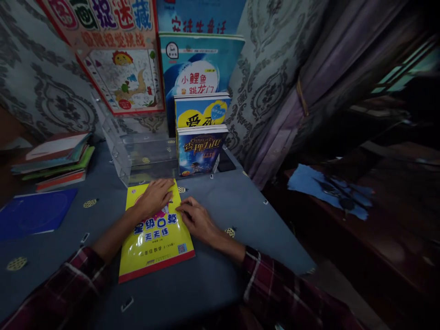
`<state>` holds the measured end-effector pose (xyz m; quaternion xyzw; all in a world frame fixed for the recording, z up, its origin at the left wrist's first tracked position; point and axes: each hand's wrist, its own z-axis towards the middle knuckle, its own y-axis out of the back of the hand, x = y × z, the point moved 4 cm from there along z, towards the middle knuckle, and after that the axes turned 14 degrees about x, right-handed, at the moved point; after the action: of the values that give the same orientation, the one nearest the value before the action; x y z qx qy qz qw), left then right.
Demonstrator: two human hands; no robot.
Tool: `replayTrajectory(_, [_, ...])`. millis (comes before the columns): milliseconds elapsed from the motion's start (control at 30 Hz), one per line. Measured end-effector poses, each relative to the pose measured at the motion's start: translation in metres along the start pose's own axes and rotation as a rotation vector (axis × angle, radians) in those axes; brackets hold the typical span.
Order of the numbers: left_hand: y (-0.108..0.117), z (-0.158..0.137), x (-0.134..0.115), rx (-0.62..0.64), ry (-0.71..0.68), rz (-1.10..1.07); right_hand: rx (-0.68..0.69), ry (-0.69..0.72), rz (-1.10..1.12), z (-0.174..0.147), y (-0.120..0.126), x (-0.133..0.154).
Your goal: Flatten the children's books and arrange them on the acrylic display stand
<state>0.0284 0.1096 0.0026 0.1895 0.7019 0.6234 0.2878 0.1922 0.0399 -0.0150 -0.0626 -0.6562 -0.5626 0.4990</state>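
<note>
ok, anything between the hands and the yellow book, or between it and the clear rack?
Nothing visible. Left hand lies on the yellow book; right hand is at its right edge. The clear rack is just beyond its top edge, with upright books on the rack's right side.

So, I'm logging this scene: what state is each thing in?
Yellow book: closed, flat, front cover up
Left hand: resting on yellow book
Right hand: fingertips at yellow book's right edge
Blue booklet: closed, flat
Book pile: stacked flat
Clear rack: upright
Standing books: closed, upright
Curtain: tied back
Blue sheet: spread out, creased
</note>
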Motion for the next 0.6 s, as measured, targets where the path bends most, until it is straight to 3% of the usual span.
replayTrajectory(400, [-0.008,-0.005,0.002,0.048,0.000,-0.014,-0.025,0.043,0.059,0.002,0.003,-0.002])
replayTrajectory(600, [-0.013,-0.025,-0.017,0.109,-0.022,0.021,-0.050,0.006,0.113,0.003,0.005,-0.006])
